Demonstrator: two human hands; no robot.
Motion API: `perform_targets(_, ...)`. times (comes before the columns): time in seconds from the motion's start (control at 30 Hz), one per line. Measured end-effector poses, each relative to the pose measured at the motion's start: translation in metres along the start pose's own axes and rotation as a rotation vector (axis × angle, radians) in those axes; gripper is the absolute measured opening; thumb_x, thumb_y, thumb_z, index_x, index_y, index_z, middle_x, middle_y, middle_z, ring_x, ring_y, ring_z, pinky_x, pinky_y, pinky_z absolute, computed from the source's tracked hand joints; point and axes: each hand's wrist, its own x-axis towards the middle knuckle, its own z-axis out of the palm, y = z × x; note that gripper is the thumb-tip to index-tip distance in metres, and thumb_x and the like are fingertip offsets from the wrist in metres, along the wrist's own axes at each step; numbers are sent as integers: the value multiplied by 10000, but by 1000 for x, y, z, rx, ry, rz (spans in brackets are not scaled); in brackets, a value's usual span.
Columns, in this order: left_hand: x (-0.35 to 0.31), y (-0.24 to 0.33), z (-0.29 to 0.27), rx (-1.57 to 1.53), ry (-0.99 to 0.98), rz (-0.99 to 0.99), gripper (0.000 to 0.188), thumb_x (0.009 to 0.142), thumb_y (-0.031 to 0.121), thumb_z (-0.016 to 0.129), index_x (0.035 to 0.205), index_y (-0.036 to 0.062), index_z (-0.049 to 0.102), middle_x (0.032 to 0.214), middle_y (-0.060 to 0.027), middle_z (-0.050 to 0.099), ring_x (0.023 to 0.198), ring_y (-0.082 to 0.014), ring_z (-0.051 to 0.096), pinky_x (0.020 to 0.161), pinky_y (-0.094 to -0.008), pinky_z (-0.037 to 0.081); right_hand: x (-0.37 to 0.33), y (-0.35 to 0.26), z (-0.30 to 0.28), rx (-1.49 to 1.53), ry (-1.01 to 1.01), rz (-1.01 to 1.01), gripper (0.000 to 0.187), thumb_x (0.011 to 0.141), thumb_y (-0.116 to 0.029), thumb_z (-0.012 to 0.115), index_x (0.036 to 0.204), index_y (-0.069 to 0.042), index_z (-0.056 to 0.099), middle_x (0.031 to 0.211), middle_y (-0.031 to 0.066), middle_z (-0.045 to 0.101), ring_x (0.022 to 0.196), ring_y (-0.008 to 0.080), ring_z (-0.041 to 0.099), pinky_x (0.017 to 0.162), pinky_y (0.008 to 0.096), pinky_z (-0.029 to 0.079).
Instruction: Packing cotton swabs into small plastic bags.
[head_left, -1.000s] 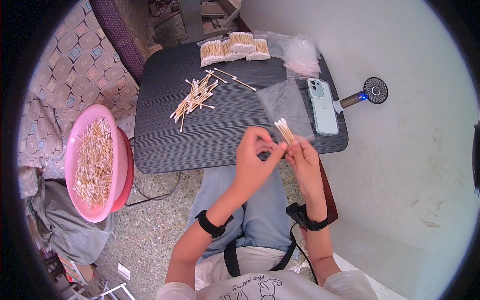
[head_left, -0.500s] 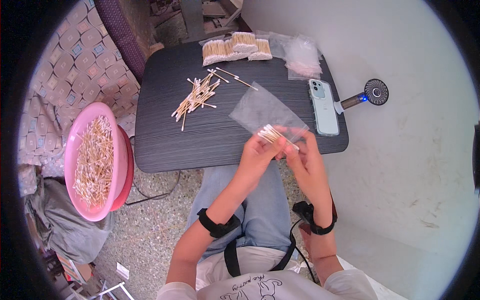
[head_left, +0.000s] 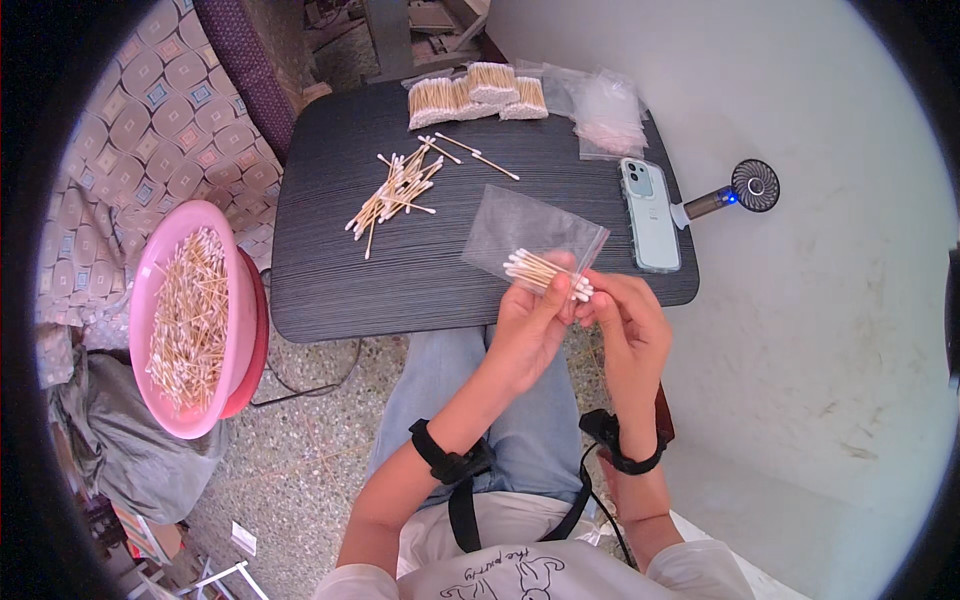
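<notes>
A clear zip bag [head_left: 510, 218] lies slanted above the near side of the table, its reddish seal strip toward the right. A small bundle of cotton swabs [head_left: 535, 267] rests against the bag, its right ends at the bag's mouth; how much of it is inside is hard to tell. My left hand [head_left: 535, 325] is closed, its thumb pressing the bundle and the bag from the front. Curled at the right ends of the swabs, my right hand [head_left: 630, 320] has its thumb and fingertips on them. Loose cotton swabs [head_left: 395, 190] are scattered on the tabletop.
The dark table [head_left: 320, 290] holds stacked swab bundles [head_left: 475, 95] and clear bags [head_left: 608, 112] at the back. A phone [head_left: 650, 220] and a small fan [head_left: 750, 188] are at its right edge, beside a wall. A pink basin [head_left: 225, 375] full of swabs stands left.
The swab bundle and the bag have turned, and more of the swabs' right ends shows. My right fingers have shifted slightly right and down, off the bag's upper corner.
</notes>
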Motion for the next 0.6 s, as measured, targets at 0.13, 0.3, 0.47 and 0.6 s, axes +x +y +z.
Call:
perform_targets(0.13,-2,1,4,27,30,-45,348,898,185,649,1185,53,504,971,-14,582,813,-77,517,696,-226,429,3,9,-9,125,-100,29,156,837,57,625,992,47,636,994,83,596,827,123,599,712,238,495)
perform_targets(0.3,-2,2,1,67,-44,-97,405,859,183,694,1192,61,498,1007,-19,586,847,-103,542,732,-253,449,13,5,-3,445,-14,206,212,808,49,664,1008,20,600,996,56,583,874,122,588,771,243,482)
perform_targets(0.47,-2,5,-9,215,-163,-102,403,869,218,683,1198,74,500,1035,-22,593,831,-107,543,712,-255,441,18,18,-25,557,-207,364,237,796,58,662,1011,-6,589,960,37,587,802,102,563,748,234,469)
perform_targets(0.6,0,10,-11,-48,10,-36,262,926,198,599,1155,93,528,966,8,573,724,-80,487,614,-232,381,18,4,-24,371,-135,186,188,812,62,644,985,1,601,937,38,589,774,95,548,711,221,453)
